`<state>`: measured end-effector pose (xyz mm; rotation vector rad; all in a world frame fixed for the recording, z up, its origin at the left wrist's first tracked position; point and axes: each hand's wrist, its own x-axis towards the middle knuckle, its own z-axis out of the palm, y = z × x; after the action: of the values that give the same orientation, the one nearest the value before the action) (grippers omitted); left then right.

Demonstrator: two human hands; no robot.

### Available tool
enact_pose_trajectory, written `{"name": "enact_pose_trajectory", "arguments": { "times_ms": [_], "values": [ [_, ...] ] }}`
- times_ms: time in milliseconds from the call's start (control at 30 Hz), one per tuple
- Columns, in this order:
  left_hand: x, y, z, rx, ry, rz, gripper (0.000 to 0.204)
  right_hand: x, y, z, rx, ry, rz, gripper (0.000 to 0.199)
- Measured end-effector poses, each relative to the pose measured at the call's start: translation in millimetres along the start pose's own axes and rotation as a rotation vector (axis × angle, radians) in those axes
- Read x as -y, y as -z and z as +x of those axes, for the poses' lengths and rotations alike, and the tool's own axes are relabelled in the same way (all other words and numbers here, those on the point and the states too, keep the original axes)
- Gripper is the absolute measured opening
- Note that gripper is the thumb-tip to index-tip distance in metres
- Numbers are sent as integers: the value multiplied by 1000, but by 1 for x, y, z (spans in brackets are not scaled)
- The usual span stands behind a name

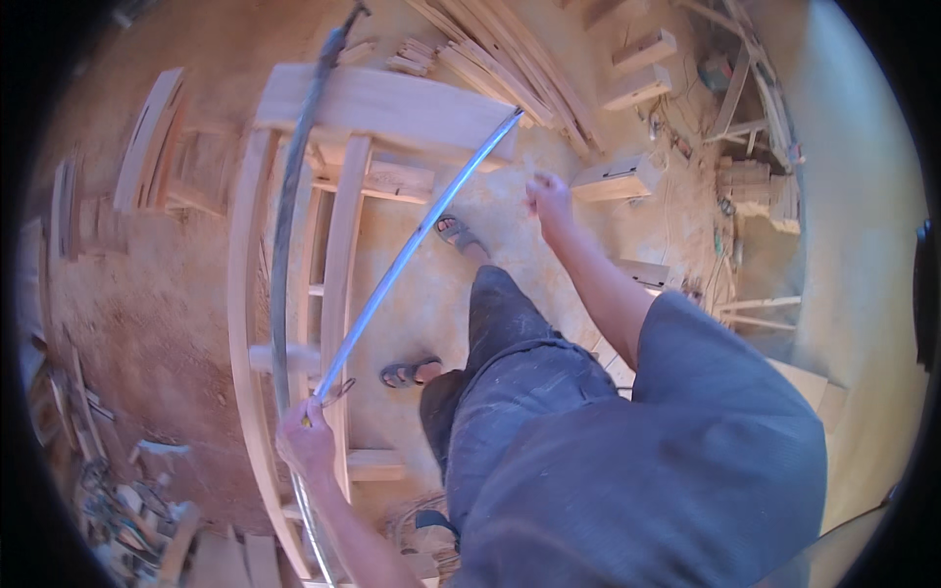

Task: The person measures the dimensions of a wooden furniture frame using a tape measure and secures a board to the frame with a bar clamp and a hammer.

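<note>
I see one long metal strip (412,245), bluish and thin, running from my left hand (306,438) up and away to the far rail of one wooden frame (338,245), where its tip ends on the pale top board. My left fingers are clenched around the strip's near end, knuckles up, with the forearm coming in from the lower edge. Just beside those fingers, on their outer side, one dark curved bar (289,196) lies along the frame and reaches past its far end. My right hand (549,199) is stretched forward on a straight arm, well apart from the strip; I cannot tell whether its fingers pinch anything. Below that arm I count two sandalled feet (461,235) on the sawdust floor (157,294). Beyond the right fingers lie three wooden blocks (619,178).
</note>
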<state>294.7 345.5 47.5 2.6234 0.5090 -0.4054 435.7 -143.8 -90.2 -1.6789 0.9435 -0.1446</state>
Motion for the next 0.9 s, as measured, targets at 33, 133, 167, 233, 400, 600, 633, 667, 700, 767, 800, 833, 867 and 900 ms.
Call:
{"name": "enact_pose_trajectory", "arguments": {
  "times_ms": [33, 133, 167, 233, 400, 600, 633, 667, 700, 767, 800, 833, 867, 900],
  "values": [
    [14, 4, -12, 1, -1, -39, 15, -27, 10, -20, 76, -25, -76, 38],
    [84, 26, -49, -70, -7, -164, 19, -94, 18, -116, 257, -314, -240, 31],
    [126, 28, -60, 45, 46, -209, 25, -106, 21, -161, 319, -360, -244, 32],
    [168, 35, -85, 15, 96, -179, 27, -116, 19, -232, 418, -386, -426, 36],
    [217, 91, -134, 156, 229, 10, 20, -181, 12, -297, 1117, 30, -923, 37],
    [349, 122, -256, 59, 295, -62, 20, -183, -38, -343, 979, -69, -992, 29],
    [369, 125, -275, 42, 321, -90, 20, -180, -40, -356, 953, -69, -989, 29],
    [393, 129, -295, 59, 359, -85, 20, -185, -36, -370, 914, -70, -980, 28],
    [422, 134, -310, 80, 375, -81, 20, -205, -26, -367, 979, -29, -998, 29],
    [484, 143, -341, 83, 390, -63, 21, -253, -19, -367, 1103, 44, -1039, 30],
    [513, 145, -358, 76, 397, -57, 22, -264, -12, -392, 976, 33, -1078, 30],
    [545, 143, -375, 75, 381, -60, 24, -274, -3, -415, 1018, 122, -1135, 30],
    [580, 141, -390, 59, 384, -77, 21, -280, 7, -435, 1068, 206, -1210, 31],
    [611, 139, -403, 41, 388, -101, 19, -279, 20, -454, 1116, 293, -1291, 31]
  ]
}}
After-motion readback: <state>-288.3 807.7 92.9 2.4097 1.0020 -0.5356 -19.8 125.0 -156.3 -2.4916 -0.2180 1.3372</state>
